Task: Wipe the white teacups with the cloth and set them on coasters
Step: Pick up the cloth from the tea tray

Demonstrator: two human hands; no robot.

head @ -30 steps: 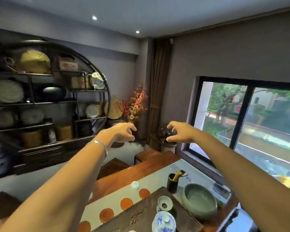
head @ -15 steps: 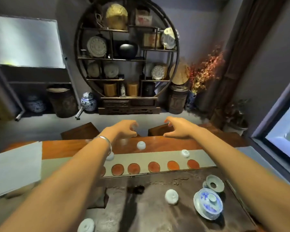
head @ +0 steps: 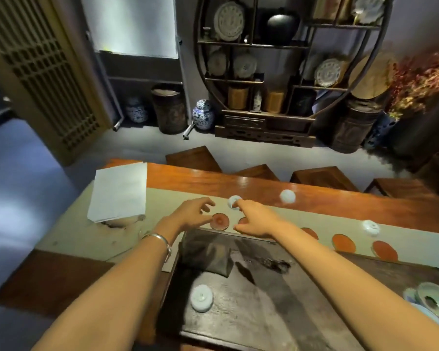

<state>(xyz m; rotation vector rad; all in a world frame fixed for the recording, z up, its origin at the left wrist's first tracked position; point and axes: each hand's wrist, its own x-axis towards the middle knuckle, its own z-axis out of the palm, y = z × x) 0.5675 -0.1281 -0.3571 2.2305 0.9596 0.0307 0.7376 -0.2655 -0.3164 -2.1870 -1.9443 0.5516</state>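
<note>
right hand (head: 257,221) reached to a white teacup (head: 234,201), fingertips at its rim, grasp not discernible; left hand (head: 193,215) held loose and empty beside a coaster (head: 219,221).

a long wooden table (head: 264,183) is covered by a pale runner (head: 86,236); a row of orange coasters is laid along it. other teacups are seen on the wood (head: 287,196), on the runner (head: 370,227) and on the dark stone tray (head: 201,298). a folded dark cloth (head: 205,252) is lying on the tray (head: 276,312). white paper (head: 118,191) at the left end. a round shelf (head: 289,59) of plates and jars is set against the wall.
</note>
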